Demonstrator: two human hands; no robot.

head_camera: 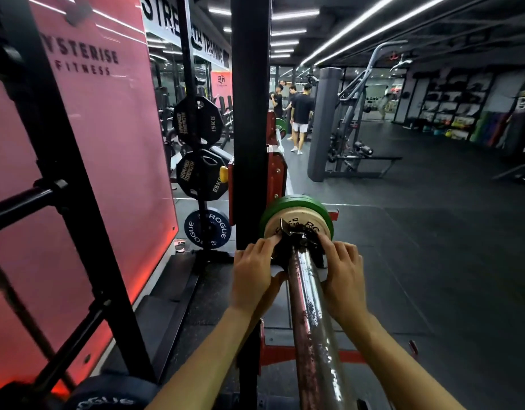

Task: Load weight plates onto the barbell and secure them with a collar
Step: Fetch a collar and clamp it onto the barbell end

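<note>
My left hand [255, 269] pinches the black collar [302, 242] from its left; the collar rings the barbell sleeve [310, 306] against the white plate [296, 221] and green plate [299, 201]; my right hand [342, 270] grips its right side.

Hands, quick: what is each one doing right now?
Left hand: fingers pinch the black collar on the barbell sleeve.
Right hand: fingers curled on the collar's other side.
</note>
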